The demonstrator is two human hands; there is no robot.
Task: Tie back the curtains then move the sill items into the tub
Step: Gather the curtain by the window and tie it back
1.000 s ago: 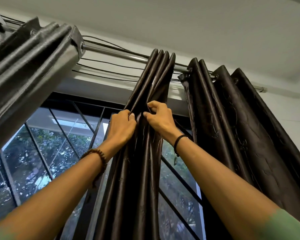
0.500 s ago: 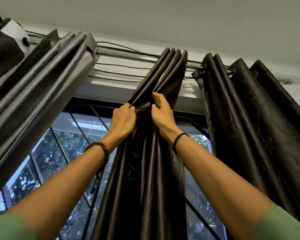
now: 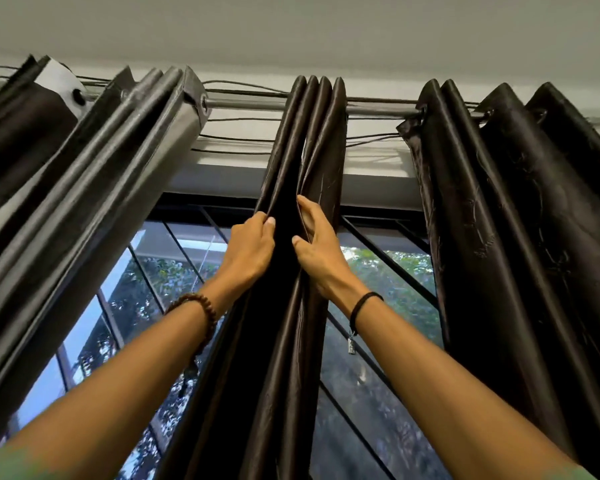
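Middle curtain (image 3: 302, 150), dark and glossy, gathered into tight pleats at the centre of the head view, hung from a metal rod (image 3: 246, 103) just under the ceiling (image 3: 291, 29). Left hand (image 3: 250, 251) raised, fingers curled round the pleat at the bundle's left edge. Beside it, right hand (image 3: 317, 251), thumb and fingers pinched into the folds at the right edge. Both clamped on the fabric, a dark strip of cloth between them. Beaded bracelet (image 3: 201, 306) on the left wrist, black cord band (image 3: 364, 303) on the right. Left curtain (image 3: 118, 161) and right curtain (image 3: 499, 202) bunched toward either end of the rod, each well apart from the middle bundle. Behind, barred window (image 3: 395, 282) with green foliage beyond the glass.
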